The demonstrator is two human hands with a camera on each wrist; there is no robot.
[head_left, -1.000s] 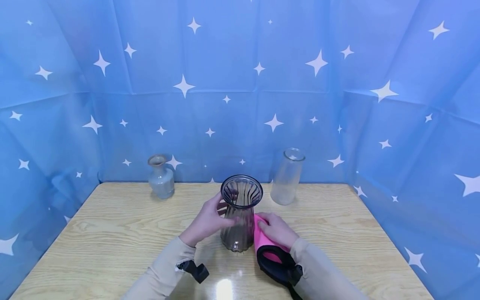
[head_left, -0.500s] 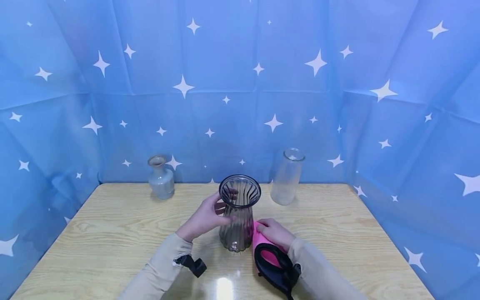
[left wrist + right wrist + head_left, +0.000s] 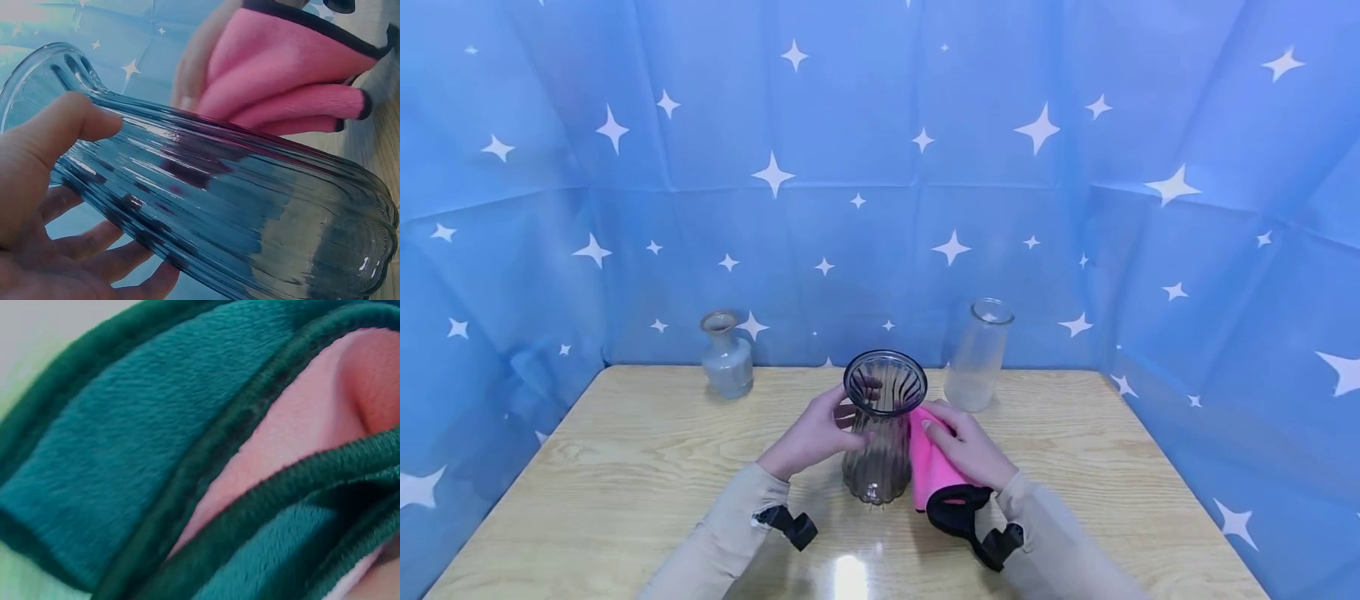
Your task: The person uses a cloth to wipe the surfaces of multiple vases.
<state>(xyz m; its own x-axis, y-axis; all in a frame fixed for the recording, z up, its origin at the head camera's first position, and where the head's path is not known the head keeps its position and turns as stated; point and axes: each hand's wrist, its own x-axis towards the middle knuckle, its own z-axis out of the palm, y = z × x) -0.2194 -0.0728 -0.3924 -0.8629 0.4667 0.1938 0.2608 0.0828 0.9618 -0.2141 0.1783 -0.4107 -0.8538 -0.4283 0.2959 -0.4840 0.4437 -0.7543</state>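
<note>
A ribbed, smoky glass vase with a flared rim stands at the middle of the table. My left hand grips its left side below the rim; the left wrist view has the thumb on the near side and fingers curling behind the glass. Against the vase's right side, my right hand holds a bunched pink cloth with dark edging, just under the rim. Folds of the cloth lie along the glass in the left wrist view. Close up, the cloth fills the right wrist view, hiding the fingers.
Behind to the left stands a small pale-blue glass bottle vase. A tall frosted glass vase is at the back right, just beyond my right hand. A blue star-printed curtain surrounds the wooden table.
My right hand dips slightly, then slides the cloth up the vase's right side toward the rim. My left hand keeps its hold, and the vase stays in place.
</note>
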